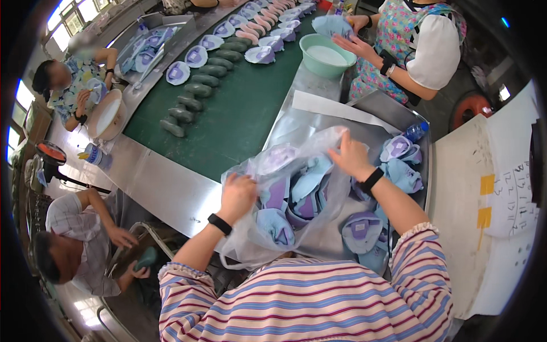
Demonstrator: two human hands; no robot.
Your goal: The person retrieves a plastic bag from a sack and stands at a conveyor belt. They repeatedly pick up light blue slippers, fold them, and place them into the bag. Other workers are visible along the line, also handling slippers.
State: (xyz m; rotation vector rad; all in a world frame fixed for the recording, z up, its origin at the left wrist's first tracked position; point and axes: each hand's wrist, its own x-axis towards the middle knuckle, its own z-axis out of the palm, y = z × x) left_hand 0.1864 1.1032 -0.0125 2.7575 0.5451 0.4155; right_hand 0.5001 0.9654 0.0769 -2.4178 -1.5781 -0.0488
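A clear plastic bag (pixel 327 225) stands in front of me with its mouth spread. Inside lie several light blue and purple pieces that look like shoe uppers (pixel 306 196). My left hand (pixel 238 198) is closed on the bag's left rim, its fingertips partly hidden. At the far right of the rim, my right hand (pixel 352 155) pinches the plastic between thumb and fingers. More of these uppers (pixel 363 231) lie loose on the metal tray (pixel 424 171) to the right of the bag, below my right forearm.
Ahead, a green conveyor belt (pixel 239 122) carries rows of dark green shoe lasts (pixel 199 89), pink pieces (pixel 257 28) and uppers (pixel 196 57). A co-worker stands by a green basin (pixel 325 57); others sit at left. A bottle (pixel 416 131) lies on the tray; a marked board (pixel 464 228) stands right.
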